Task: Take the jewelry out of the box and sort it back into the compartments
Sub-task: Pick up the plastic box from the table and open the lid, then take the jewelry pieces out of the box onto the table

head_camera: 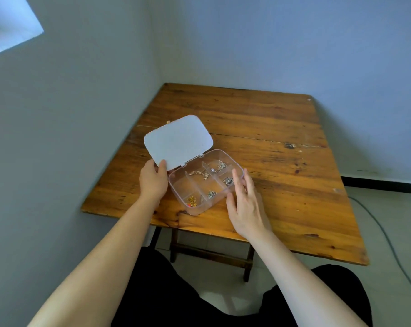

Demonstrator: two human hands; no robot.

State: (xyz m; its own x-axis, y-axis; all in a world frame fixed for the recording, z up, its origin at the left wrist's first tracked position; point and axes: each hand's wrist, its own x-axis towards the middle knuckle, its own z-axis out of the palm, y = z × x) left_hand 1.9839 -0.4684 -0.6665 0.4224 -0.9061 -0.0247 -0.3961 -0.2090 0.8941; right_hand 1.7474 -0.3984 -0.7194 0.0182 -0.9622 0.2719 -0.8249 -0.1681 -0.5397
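Observation:
A clear plastic jewelry box [237, 167] with several compartments lies on the wooden table [258, 128], its lid [178, 141] swung up and open at the back left. Small pieces lie in separate compartments: a gold chain [198, 173], silver pieces [219, 166], a silver cluster [228, 181], another silver piece [211, 194] and a gold piece with a red bit [192, 201]. My left hand [152, 182] grips the lid's near corner with thumb and fingers. My right hand [245, 204] hovers with fingers spread at the box's right edge, holding nothing.
The table stands in a corner, with walls close on the left and behind. Its near edge is just in front of my knees. A cable [388, 239] runs across the tiled floor at the right. A wooden brace [211, 254] shows under the table.

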